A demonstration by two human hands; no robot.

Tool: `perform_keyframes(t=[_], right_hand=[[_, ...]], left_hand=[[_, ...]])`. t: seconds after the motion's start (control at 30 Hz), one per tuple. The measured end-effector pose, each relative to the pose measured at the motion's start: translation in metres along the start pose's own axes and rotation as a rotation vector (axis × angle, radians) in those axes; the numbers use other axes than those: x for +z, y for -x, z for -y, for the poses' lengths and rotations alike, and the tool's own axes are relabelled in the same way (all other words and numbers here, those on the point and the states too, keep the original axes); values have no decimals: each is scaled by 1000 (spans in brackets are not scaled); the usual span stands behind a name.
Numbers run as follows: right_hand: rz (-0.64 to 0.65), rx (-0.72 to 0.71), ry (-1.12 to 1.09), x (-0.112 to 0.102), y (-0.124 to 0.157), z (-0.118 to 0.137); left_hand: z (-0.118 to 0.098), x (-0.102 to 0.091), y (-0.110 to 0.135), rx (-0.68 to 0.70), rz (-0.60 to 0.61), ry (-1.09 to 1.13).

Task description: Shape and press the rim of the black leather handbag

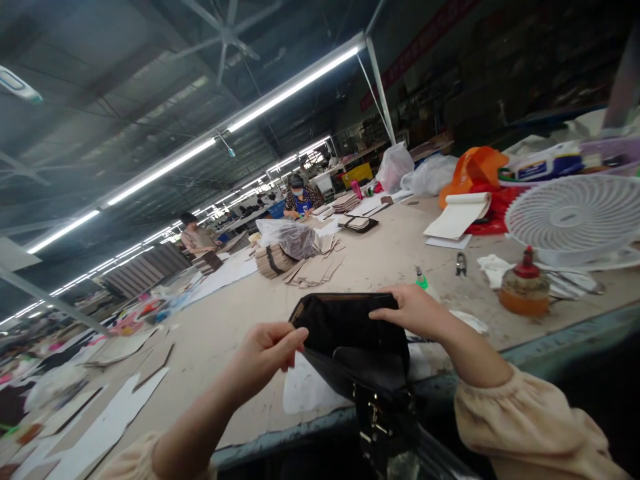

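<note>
The bag (pixel 367 363) seems mostly made: its body is shaped and gold fittings (pixel 374 410) are on. Its mouth is open; what is left I cannot tell, as the inside is too dark. It is black and smooth, over the near edge of the desk (pixel 225 313). The left hand (pixel 274 343) pinches its rim; the right hand's (pixel 413 310) grip also holds it.

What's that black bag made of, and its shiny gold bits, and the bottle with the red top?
Black bag: probably leather or imitation leather, since it's smooth with a soft sheen; I can't tell which.
Gold-coloured fittings: likely polished metal, because they glint.
Red-topped bottle: see-through plastic or glass, since the orange liquid shows through.
</note>
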State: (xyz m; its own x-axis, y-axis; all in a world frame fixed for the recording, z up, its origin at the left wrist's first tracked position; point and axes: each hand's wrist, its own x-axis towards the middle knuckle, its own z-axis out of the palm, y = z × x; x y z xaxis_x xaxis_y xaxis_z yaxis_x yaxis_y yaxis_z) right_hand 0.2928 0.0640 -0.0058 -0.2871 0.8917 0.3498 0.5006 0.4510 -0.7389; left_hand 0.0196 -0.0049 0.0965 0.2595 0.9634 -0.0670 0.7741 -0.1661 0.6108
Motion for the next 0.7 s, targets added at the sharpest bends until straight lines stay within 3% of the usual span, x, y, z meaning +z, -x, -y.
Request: perform_keyframes(t=[0.1,0.2,0.37,0.7], right_hand=[[-20,-55,-109,-2,3,-3],[-49,-59,-165,-6,4,-3],[9,-54,-245,-9,4,-1],[-157,-105,-71,1,0,3]], left_hand=[[-14,-1,-29,411,-224,-250],[-17,15,-60,605,-231,-392],[-10,39,-84,623,-265,-443],[-5,40,-88,644,-226,-386]])
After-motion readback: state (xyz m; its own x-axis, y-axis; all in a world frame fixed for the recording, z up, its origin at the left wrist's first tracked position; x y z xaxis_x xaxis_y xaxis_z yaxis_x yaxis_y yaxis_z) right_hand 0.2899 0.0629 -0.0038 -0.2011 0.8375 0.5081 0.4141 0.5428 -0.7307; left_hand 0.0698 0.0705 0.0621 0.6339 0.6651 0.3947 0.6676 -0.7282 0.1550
